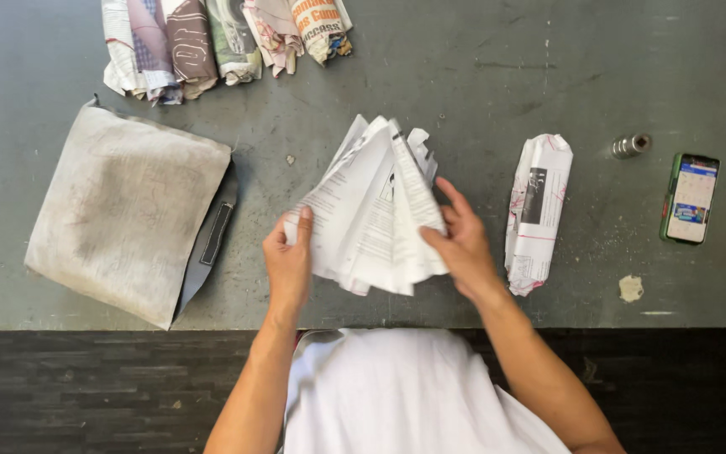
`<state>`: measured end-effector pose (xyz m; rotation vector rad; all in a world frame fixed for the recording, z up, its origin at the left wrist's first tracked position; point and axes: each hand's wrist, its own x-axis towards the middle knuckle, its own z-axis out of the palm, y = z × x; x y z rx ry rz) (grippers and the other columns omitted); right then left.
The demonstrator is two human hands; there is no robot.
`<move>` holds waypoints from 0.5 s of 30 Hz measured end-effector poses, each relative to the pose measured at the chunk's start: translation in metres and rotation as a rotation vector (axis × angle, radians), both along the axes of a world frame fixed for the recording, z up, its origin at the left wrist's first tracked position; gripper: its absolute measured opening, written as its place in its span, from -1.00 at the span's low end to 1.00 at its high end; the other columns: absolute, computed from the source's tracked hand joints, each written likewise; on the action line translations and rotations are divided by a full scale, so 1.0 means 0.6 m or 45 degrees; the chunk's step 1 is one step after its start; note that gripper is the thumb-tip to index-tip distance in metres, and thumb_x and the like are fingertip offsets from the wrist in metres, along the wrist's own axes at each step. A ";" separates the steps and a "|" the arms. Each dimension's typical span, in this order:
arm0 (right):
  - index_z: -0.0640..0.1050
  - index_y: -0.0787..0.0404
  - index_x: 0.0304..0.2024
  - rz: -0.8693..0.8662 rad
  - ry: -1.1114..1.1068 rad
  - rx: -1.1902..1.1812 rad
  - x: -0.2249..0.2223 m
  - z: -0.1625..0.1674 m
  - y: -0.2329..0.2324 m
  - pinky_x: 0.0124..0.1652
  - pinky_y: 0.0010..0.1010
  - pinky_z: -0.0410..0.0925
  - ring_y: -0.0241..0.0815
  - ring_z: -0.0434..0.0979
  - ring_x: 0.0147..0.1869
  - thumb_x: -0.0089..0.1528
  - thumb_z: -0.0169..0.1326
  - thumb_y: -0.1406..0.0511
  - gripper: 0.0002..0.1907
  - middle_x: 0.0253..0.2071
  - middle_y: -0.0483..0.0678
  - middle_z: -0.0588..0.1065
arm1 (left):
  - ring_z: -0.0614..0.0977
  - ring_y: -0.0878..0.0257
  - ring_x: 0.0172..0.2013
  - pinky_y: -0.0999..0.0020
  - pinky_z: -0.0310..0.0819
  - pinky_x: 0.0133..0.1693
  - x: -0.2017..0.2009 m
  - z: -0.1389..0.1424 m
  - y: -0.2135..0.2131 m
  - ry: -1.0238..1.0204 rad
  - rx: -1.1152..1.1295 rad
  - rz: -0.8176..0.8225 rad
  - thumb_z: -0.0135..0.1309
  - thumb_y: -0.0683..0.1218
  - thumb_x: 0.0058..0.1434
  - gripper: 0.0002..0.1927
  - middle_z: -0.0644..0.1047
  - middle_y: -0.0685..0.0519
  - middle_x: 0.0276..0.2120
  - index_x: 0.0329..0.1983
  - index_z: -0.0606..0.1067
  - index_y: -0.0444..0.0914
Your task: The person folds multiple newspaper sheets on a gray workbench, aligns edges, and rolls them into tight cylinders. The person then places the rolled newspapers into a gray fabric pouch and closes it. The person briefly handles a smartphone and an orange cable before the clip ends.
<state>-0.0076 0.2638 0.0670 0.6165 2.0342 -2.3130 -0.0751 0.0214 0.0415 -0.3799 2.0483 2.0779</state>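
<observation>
Here, fanned stack of printed paper sheets [377,210] is held just above grey table [464,76], pinched at lower left by left hand [289,261], gripped at right edge by right hand [462,244]; sheets are spread for sorting, it seems. Wrapped paper bundle [538,212] is laid just beside.

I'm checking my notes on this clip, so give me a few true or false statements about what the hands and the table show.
1. Both hands hold the fan of printed paper sheets. True: the left hand grips its left edge, the right hand its right.
2. The phone lies left of the grey pad. False: it lies at the far right; the grey pad is at the left.
3. A wrapped paper bundle lies just right of the right hand. True.
4. The row of paper rolls sits at the near table edge. False: it lies along the far edge.
</observation>
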 end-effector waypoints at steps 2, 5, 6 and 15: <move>0.30 0.31 0.37 0.043 -0.063 0.062 0.017 0.005 0.046 0.01 -0.42 0.52 -0.17 0.63 0.04 0.19 0.09 0.50 -0.33 0.06 0.12 0.57 | 0.51 0.43 -0.36 0.49 0.43 -0.31 -0.012 0.003 -0.020 0.059 -0.092 0.021 0.12 0.02 0.38 -0.71 0.62 0.15 -0.37 -0.17 0.62 -0.33; 0.50 0.37 0.20 0.060 -0.125 0.216 0.040 0.017 0.094 -0.03 -0.44 0.49 -0.22 0.62 -0.03 0.25 0.11 0.45 -0.56 -0.02 0.07 0.62 | 0.56 0.40 -0.26 0.47 0.46 -0.22 -0.023 0.014 -0.036 0.227 -0.263 -0.061 0.13 -0.01 0.37 -0.74 0.63 0.10 -0.27 -0.06 0.63 -0.29; 0.56 0.38 0.14 0.060 -0.143 0.275 0.047 0.023 0.103 -0.06 -0.45 0.48 -0.23 0.62 -0.06 0.27 0.12 0.42 -0.62 -0.06 0.06 0.63 | 0.57 0.39 -0.22 0.46 0.46 -0.19 -0.025 0.021 -0.036 0.294 -0.327 -0.106 0.13 -0.03 0.37 -0.73 0.63 0.08 -0.23 -0.01 0.63 -0.28; 0.56 0.36 0.11 0.063 -0.028 0.520 0.057 0.109 0.163 -0.04 -0.47 0.46 -0.32 0.58 -0.04 0.30 0.14 0.37 -0.66 -0.06 0.00 0.61 | 0.68 0.19 -0.27 0.35 0.56 -0.25 -0.067 0.138 -0.001 0.512 -0.511 -0.334 0.15 -0.11 0.40 -0.81 0.70 -0.02 -0.25 0.01 0.64 -0.23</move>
